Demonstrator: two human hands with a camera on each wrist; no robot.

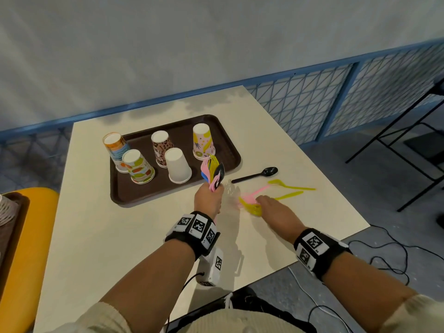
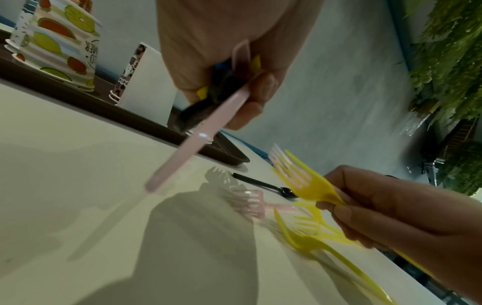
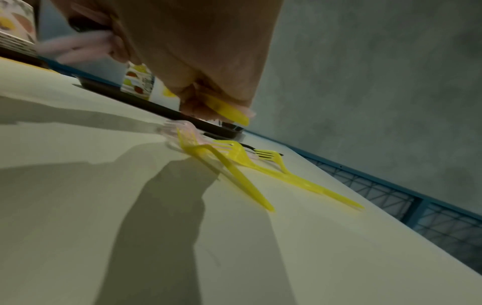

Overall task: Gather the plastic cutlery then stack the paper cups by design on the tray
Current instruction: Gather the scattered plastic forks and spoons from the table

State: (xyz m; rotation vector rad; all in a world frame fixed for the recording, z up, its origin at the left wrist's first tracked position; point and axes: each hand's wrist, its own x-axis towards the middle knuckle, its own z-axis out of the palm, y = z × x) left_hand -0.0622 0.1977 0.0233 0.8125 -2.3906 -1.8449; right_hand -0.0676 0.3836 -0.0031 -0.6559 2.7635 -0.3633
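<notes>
My left hand (image 1: 208, 196) grips an upright bundle of cutlery (image 1: 212, 173) in pink, yellow, blue and black, just off the tray's near right corner. To its right, my right hand (image 1: 265, 203) is low over the table and pinches a yellow fork (image 2: 306, 182), with a pink one behind it. More yellow forks (image 1: 292, 187), a pink fork (image 1: 255, 191) and a black spoon (image 1: 254, 176) lie loose on the table. On the brown tray (image 1: 223, 150), upside down, stand an orange-striped cup (image 1: 115, 146), a fruit-print cup (image 1: 139, 168), a leopard cup (image 1: 161, 147), a white cup (image 1: 178, 166) and a pink-yellow cup (image 1: 203, 140).
The cream table (image 1: 120, 236) ends close behind the loose forks on the right. A yellow chair (image 1: 26, 227) stands at the left, holding another tray. Black and white cables (image 1: 384, 263) trail on the floor to the right, by a black metal frame (image 1: 408, 150).
</notes>
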